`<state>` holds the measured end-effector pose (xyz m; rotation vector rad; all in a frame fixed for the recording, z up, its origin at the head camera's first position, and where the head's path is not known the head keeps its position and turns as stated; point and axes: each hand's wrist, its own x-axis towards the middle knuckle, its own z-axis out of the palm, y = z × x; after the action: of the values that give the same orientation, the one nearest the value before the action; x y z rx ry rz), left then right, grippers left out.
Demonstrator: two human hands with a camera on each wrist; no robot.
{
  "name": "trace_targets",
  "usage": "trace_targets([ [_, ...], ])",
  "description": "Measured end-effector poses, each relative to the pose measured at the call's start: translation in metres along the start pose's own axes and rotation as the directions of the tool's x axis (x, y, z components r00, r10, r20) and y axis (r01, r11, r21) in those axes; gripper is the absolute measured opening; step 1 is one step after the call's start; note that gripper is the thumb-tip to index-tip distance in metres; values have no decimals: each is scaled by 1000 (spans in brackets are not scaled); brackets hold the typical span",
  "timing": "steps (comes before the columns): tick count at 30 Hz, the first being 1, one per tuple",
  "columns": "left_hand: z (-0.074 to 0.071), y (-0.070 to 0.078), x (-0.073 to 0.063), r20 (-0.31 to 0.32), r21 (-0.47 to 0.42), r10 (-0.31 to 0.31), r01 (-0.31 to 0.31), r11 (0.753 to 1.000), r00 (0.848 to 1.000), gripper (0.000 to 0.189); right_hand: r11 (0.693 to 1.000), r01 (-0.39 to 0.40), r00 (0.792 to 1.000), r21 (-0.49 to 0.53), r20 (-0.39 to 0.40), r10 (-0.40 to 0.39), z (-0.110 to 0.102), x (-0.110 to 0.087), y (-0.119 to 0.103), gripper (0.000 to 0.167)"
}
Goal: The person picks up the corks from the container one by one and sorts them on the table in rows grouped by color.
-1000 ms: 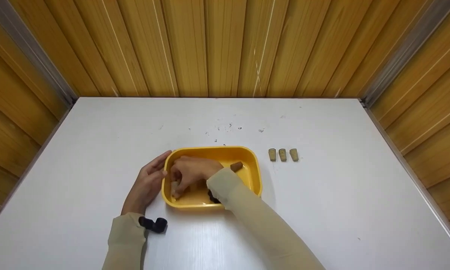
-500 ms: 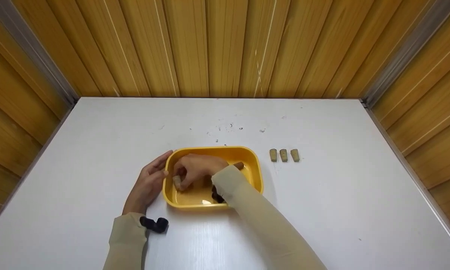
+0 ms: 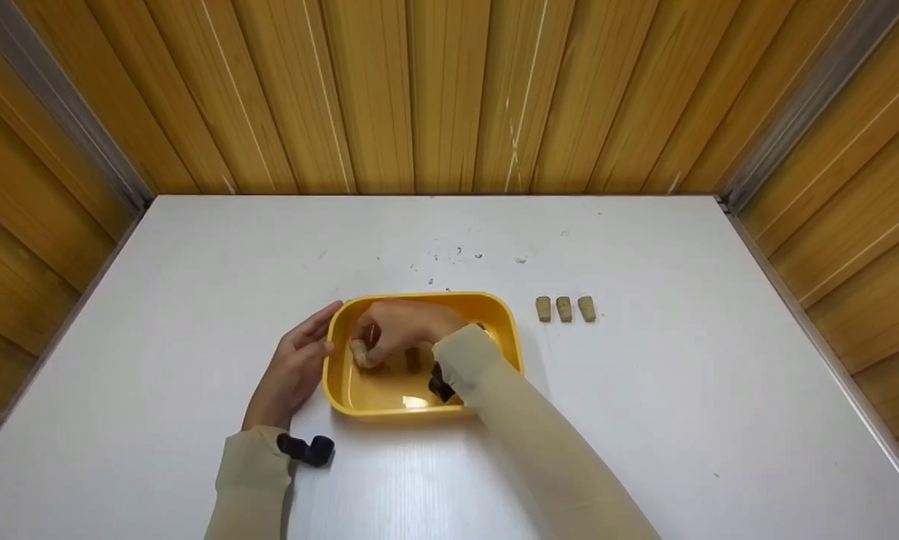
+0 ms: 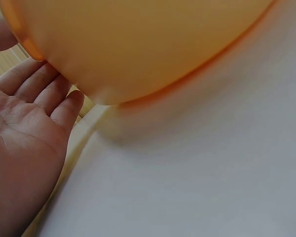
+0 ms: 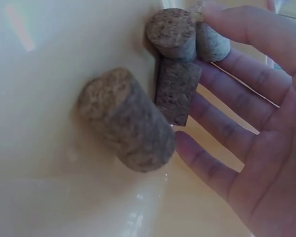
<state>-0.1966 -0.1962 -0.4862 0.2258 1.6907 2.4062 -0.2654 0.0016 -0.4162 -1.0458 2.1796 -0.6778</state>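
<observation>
My right hand (image 3: 404, 324) is down inside a yellow plastic tub (image 3: 389, 413), pinching a pale tapered cork stopper (image 3: 359, 352) between thumb and fingers near the tub's left end. In the right wrist view the thumb lies on this light cork (image 5: 214, 44). Beside the fingers are darker brown corks: one cork (image 5: 172, 34) at the top, another (image 5: 177, 94) below it, and a third (image 5: 128, 118) lying apart nearer the camera. Against the tub's left wall rests my left hand (image 3: 292, 367), fingers extended along the outside, as the left wrist view also shows.
Three pale cork stoppers (image 3: 564, 309) stand in a row on the white table (image 3: 681, 375), right of the tub. Dark specks (image 3: 456, 255) dot the tabletop behind it. Wood-look panels (image 3: 449, 97) wall the table at the back and sides.
My right hand has shifted slightly back and to the right inside the tub, bringing the pale cork away from the near left corner. My left hand stays at the tub's left wall.
</observation>
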Motion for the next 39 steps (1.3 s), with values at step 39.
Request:
trace_targets([
  [39,-1,0,-1,-9,-11,1,-1,1000,1000,58,998,65,976,-14,-207,-67,-40,-64,14,39],
])
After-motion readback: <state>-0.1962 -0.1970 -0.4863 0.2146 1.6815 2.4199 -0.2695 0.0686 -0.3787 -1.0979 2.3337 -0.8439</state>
